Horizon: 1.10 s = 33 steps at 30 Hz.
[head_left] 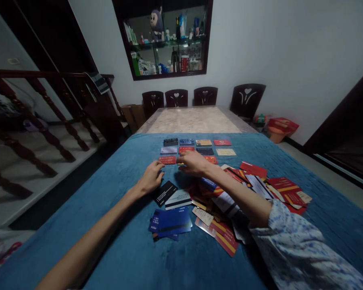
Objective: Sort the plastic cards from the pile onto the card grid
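Several stacks of cards stand in rows on the blue cloth, among them a black stack point(171, 142), a blue stack point(186, 142) and a red stack point(222, 142). My left hand point(151, 177) is beside the front-left red card point(167, 160), its fingers apart and nothing seen in them. Over the front row, my right hand point(193, 162) has its fingers bent down at a yellow-edged card that it mostly hides; its grip is unclear. Nearer me lie a black card point(165, 193), a silver card point(178, 199), blue cards point(174, 222) and a mixed heap of cards point(226, 237), partly under my right forearm.
The blue cloth point(115, 177) covers the near part of a long table point(196, 119). Dark chairs point(248, 100) stand around its far end. A wall shelf with bottles is behind, a wooden railing point(57, 117) is left, and a red container point(281, 125) stands right.
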Motion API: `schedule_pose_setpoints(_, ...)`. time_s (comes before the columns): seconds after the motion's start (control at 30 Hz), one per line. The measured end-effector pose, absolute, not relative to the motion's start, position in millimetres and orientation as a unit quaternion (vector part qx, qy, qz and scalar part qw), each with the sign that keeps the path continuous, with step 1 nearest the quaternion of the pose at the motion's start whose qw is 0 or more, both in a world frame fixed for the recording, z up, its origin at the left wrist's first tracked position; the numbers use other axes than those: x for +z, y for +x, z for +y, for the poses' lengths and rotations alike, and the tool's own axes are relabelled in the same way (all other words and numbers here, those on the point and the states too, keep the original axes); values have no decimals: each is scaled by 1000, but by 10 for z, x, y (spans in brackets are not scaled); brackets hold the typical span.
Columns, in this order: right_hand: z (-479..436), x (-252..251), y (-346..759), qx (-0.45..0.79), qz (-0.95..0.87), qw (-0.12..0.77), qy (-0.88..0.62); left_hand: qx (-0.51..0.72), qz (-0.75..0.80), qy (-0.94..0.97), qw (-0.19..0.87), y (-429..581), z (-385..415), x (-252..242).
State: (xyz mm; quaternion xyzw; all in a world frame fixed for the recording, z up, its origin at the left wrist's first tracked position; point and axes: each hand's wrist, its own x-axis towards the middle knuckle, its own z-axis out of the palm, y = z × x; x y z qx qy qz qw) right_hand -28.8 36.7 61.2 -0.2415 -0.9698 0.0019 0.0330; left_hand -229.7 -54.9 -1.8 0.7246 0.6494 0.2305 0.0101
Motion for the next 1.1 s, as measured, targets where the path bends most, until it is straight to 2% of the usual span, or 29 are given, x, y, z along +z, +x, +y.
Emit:
schedule_pose_setpoints(0.27, 48, 403, -346, 33, -977, 29, -207, 217, 663, 716, 38, -2095, -931, 49)
schedule_pose_setpoints(0.53, -21, 213, -406, 89, -988, 40, -123, 147, 662, 731, 81, -2096, -1096, 131)
schedule_pose_setpoints(1.1, 15, 63, -350, 127, -985, 40, -108, 78, 646, 756, 72, -2034, -1200, 187)
